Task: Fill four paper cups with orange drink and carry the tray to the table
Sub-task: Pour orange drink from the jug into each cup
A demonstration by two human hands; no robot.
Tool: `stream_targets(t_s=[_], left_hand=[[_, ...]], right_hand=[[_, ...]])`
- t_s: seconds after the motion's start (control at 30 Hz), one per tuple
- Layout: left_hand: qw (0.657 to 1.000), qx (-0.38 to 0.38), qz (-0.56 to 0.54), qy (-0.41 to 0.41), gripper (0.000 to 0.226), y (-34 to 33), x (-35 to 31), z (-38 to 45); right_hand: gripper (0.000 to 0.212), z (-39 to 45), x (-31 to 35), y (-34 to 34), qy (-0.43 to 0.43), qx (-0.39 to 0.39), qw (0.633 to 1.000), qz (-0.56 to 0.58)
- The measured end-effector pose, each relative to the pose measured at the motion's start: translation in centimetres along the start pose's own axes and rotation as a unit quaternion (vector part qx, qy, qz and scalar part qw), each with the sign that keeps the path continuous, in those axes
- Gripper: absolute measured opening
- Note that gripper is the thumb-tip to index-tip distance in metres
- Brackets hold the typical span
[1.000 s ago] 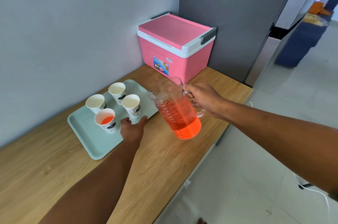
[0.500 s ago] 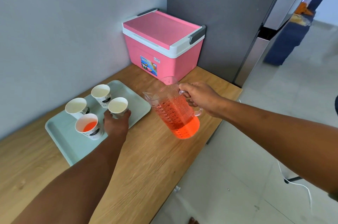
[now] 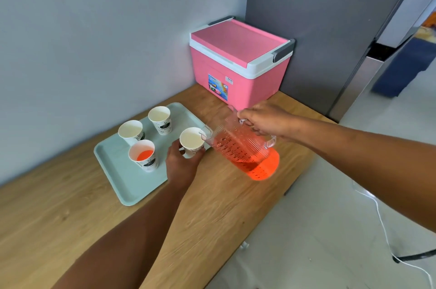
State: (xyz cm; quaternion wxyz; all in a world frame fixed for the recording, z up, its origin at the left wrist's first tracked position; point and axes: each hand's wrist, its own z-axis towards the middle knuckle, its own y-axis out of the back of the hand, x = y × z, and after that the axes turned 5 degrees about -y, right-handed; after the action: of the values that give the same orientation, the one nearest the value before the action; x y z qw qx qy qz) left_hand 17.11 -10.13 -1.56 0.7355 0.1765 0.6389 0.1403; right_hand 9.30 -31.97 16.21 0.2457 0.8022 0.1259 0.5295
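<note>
- One of the four paper cups is done: the filled cup [image 3: 142, 156], near the front edge of the pale green tray [image 3: 122, 179], holds orange drink well below its rim.
- The second cup [image 3: 191, 142] is in hand. The left hand [image 3: 181, 162] has its fingers curled round the cup's lower wall, and the cup sits at the tray's right edge; whether it rests on the tray or is lifted off it cannot be told.
- The right hand [image 3: 262, 121] grips the handle of the clear plastic pitcher [image 3: 240, 147], fingers closed round it. The pitcher is tilted, its spout just over the held cup's rim, though no stream shows yet and the cup looks empty.
- Two more empty cups remain: the back-left cup [image 3: 131, 131] and the back cup [image 3: 160, 120], both upright toward the tray's far edge.
- Judging by this, roughly a quarter of the filling is finished; three cups and the carry are left.
- The pitcher looks to hold enough drink for the rest.
- A pink cooler box [image 3: 236, 64] stands at the far corner of the wooden counter [image 3: 212, 218], against the wall and a grey refrigerator [image 3: 330, 29]; it is clear of the pouring.
- A white cable [image 3: 382, 218] trails on the floor to the right, a likely snag when carrying the tray.
</note>
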Motion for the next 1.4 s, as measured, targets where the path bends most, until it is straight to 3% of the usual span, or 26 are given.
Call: stream_targets(t_s=[0.43,1.4], left_hand=[[1.000,0.016,-0.001,-0.006,0.071,0.7,-0.2,-1.8],[1.000,0.021,-0.003,0.009,0.072,1.0,-0.7,-2.1]], right_hand=[[0.042,0.5,2.7,-1.3,-0.017,0.017,0.988,-0.150],[0.040,0.0,2.8,-1.6,-0.047,-0.007,0.985,-0.163]])
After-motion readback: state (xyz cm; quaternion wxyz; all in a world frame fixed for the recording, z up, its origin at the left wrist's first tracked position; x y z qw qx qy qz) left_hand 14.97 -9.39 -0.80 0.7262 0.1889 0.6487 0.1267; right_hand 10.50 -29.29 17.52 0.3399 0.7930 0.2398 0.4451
